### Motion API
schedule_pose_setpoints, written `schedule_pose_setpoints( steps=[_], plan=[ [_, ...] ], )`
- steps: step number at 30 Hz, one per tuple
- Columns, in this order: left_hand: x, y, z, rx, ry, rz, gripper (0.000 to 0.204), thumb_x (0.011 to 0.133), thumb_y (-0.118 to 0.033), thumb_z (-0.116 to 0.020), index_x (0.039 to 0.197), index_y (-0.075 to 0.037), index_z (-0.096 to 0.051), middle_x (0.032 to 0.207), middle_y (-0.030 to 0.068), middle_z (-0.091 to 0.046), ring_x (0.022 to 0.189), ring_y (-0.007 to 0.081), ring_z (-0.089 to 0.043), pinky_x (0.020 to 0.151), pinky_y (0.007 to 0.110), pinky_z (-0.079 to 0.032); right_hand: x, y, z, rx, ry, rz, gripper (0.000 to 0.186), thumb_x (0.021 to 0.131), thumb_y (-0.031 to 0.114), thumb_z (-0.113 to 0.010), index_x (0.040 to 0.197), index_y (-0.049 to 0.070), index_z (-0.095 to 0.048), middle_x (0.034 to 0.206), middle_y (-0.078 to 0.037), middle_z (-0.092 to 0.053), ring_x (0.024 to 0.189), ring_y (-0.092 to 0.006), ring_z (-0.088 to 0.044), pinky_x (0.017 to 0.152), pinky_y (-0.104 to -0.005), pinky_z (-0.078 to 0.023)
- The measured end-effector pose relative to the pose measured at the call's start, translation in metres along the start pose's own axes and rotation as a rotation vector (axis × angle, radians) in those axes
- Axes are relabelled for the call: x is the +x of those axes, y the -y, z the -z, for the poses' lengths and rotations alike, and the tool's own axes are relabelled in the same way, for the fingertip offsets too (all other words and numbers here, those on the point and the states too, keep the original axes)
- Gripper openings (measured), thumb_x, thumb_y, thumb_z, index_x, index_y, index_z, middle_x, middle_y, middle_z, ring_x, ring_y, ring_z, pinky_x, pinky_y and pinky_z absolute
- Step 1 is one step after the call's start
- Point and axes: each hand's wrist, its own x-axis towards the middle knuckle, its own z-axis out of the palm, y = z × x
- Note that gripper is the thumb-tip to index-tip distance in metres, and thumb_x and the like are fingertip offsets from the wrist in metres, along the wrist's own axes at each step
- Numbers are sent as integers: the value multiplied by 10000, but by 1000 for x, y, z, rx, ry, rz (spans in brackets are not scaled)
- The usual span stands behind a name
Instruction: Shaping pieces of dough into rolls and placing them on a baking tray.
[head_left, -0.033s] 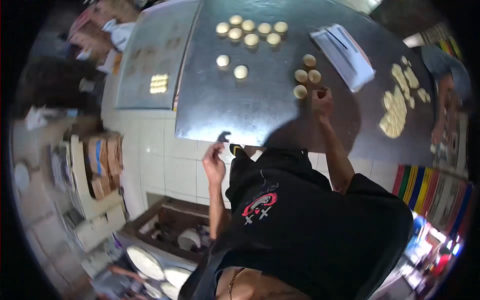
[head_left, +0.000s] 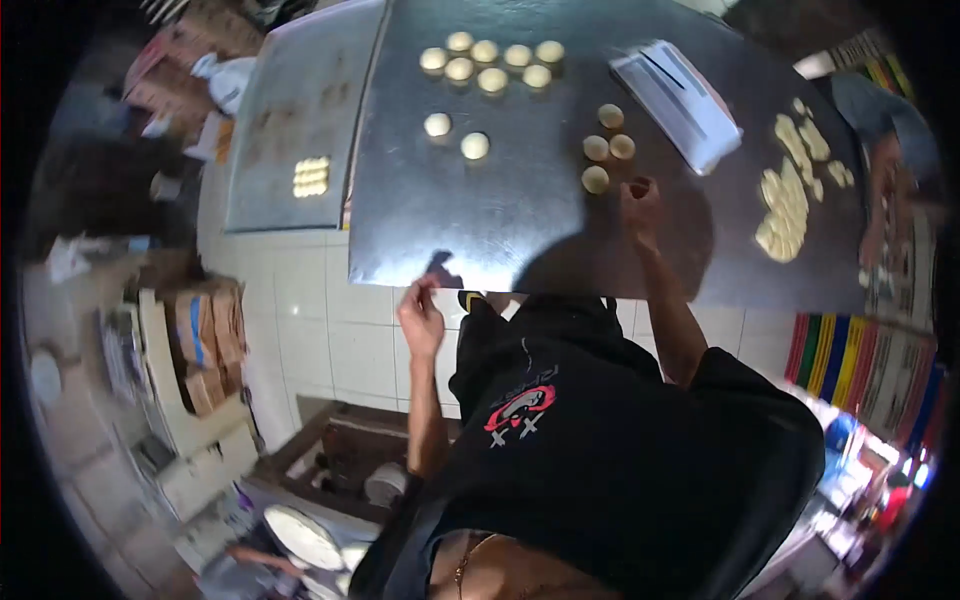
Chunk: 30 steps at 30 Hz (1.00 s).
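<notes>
My left hand [head_left: 420,315] is at the near edge of the steel table [head_left: 500,230], fingers bent together; anything in them is too small to make out. My right hand [head_left: 639,208] is above the tabletop with fingers curled in a pinch, contents unclear, just below and right of a small group of round dough pieces [head_left: 610,145]. Several more dough rounds [head_left: 492,80] lie farther back. A white rectangular item [head_left: 680,105] with a dark stick on it lies beyond my right hand. Irregular cut dough [head_left: 785,215] lies to the right.
A tray [head_left: 270,120] with small dough pieces [head_left: 311,176] adjoins the table's left. A co-worker's arm [head_left: 880,200] is at the far right; another person's arm [head_left: 260,558] is at lower left near round dough sheets [head_left: 300,535]. Cartons [head_left: 205,340], colourful stacked items [head_left: 840,370].
The view has shifted slightly. My left hand is a little higher in the picture at the table edge; my right hand stays curled beside the dough rounds.
</notes>
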Motion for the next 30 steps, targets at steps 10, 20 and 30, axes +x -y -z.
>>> schedule_pose_setpoints(
  steps=[10,20,30],
  plan=[
    [243,-36,-133,441,310,-627,415,783,-129,-718,1186,-47,-661,1089,197,-606,1009,388,-610,901,464,-503,-30,31,-61,28,17,97,501,705,101,-778,1178,15,-639,1162,-186,-676,1060,-341,-667,925,-410,-530],
    [230,-75,-159,567,182,-755,531,822,-119,-701,1336,-161,-577,1173,208,-557,1116,394,-537,953,500,-454,-73,2,-37,-134,180,434,658,672,12,-785,1301,70,-600,1275,-172,-586,1219,-362,-539,1050,-435,-457],
    [112,-68,-197,-42,373,-97,511,836,-216,-774,1273,-21,-595,1151,206,-607,1014,320,-640,851,400,-531,4,-71,80,26,158,82,317,862,67,-698,1178,43,-678,1079,-143,-705,962,-221,-695,874,-340,-569]
  ],
)
